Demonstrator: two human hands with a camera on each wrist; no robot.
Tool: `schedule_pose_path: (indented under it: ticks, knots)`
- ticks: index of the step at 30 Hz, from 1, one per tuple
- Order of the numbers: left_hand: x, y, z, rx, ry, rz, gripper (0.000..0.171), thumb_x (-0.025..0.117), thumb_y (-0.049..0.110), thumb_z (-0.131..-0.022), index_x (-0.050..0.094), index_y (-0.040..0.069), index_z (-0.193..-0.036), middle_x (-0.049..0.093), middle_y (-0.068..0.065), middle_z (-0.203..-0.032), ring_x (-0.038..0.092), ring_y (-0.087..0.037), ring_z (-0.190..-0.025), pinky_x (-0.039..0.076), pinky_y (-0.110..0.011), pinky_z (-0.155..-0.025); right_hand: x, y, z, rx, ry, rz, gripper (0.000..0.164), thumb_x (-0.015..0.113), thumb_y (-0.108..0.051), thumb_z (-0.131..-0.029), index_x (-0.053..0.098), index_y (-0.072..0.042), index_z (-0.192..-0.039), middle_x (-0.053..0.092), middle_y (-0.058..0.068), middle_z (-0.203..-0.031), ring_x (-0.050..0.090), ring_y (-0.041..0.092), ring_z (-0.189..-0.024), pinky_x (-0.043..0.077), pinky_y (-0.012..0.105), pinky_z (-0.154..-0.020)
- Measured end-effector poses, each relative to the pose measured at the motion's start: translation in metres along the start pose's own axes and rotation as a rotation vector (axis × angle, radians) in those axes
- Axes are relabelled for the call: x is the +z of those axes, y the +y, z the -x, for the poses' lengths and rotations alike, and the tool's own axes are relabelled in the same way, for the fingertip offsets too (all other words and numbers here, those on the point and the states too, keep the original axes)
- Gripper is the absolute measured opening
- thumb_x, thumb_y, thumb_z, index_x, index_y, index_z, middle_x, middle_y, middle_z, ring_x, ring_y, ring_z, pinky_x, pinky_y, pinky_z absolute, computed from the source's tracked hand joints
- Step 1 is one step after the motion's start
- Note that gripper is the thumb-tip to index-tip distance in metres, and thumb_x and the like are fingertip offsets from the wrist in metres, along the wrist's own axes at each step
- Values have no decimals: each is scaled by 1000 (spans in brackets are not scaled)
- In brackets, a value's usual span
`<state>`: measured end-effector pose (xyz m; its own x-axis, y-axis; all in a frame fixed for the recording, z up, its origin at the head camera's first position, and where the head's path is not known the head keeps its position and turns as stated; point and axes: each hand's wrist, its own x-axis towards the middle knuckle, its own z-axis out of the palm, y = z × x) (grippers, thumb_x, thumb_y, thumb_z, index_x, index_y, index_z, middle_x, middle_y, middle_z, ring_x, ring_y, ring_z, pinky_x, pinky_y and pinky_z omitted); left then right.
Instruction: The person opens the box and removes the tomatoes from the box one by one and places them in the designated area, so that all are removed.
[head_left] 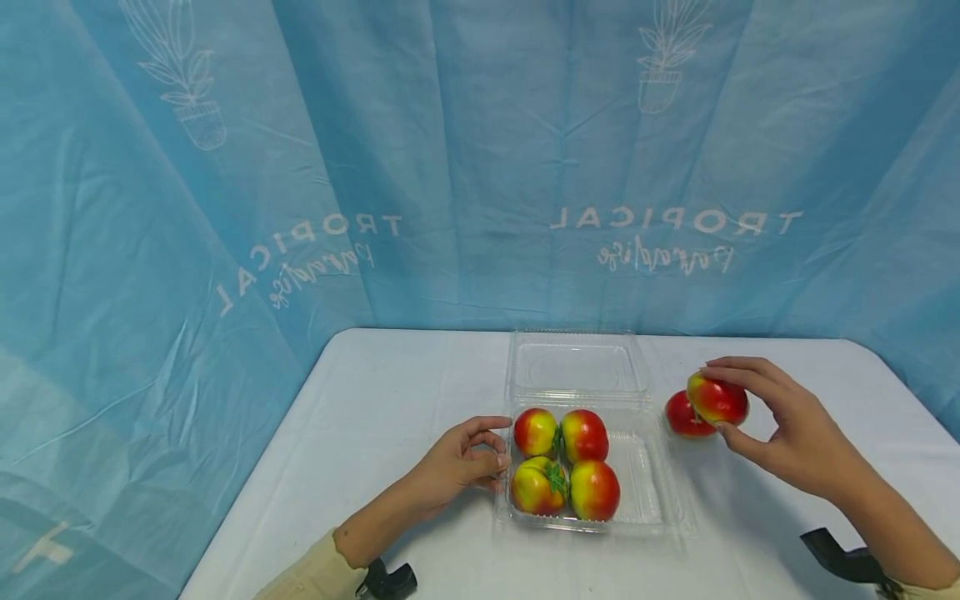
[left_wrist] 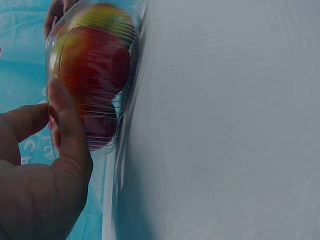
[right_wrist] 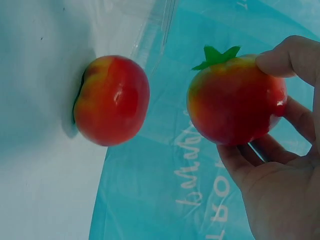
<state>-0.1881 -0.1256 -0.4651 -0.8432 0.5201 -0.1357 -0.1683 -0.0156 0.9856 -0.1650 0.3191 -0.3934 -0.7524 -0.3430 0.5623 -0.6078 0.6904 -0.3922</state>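
Right hand (head_left: pixel 787 433) fingers curled round a tomato (head_left: pixel 718 400), left hand (head_left: pixel 457 462) fingers loosely bent, touching clear tray (head_left: pixel 660 508).

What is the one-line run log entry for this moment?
right hand: holds red-yellow tomato | left hand: touches clear plastic clamshell box | four tomatoes inside

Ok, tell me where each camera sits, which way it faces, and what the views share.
Head: worn high, facing forward and down at the white table, clear tray and blue curtain; both forearms and hands show.
Left wrist: low at table level, facing the tray wall; the left hand touches it.
Right wrist: low, facing the curtain; the right hand grips a tomato, another tomato lies on the table.
Shared: head and right wrist views both show the held tomato.
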Motion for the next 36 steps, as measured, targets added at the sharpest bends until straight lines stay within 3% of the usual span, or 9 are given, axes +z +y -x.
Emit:
schedule_pose_path:
  ticks: [8, 36]
  knots:
    - [0, 0, 0, -1, -2, -3, 58, 76, 9, -99, 50, 7, -152, 56, -12, -116, 68, -18, -83, 66, -34, -81, -2, 6, 1, 30, 18, 41, 103, 102, 4, -53, 61, -13, -147, 61, 6, -142, 43, -10, -130, 39, -2, -94]
    - [-1, 1, 1, 6, -10, -7, 58, 74, 8, -100, 49, 7, -152, 55, -12, -117, 68, -17, -83, 66, -34, -81, -1, 46, 10, 97, 51, 89, 95, 101, 5, -52, 66, -8, -139, 60, 15, -138, 37, -14, -124, 37, -6, -87]
